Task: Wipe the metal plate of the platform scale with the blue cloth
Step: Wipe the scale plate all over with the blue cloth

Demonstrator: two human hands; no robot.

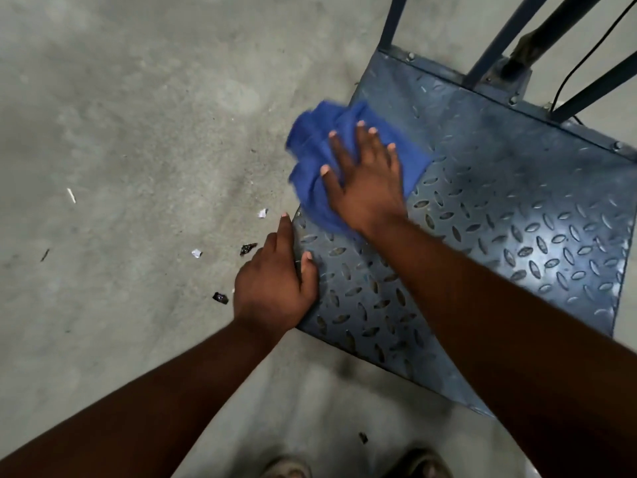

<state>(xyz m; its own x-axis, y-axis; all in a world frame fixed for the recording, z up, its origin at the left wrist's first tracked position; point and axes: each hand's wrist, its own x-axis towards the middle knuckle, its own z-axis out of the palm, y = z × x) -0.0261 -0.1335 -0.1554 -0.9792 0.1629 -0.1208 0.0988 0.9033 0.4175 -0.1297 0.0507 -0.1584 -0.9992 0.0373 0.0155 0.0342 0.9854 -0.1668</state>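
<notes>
At the plate's left edge: a person's two hands on a platform scale, blue cloth [312,160] under the R hand.

The metal plate [499,236], w/ raised diamond tread, sits on a concrete floor [120,132]; bare tread spreads to the right and near corners. Upright frame bars [489,43] stand along the far edge. Right hand [365,181] lies flat, fingers straight and spread, pressing the bunched cloth, which overhangs the left edge near the far-left corner. Left hand [275,281] rests on the left edge closer in, thumb on the plate, index finger straight along the rim; other fingers hidden. Small scraps [220,298] lie on the floor just beside it.
</notes>
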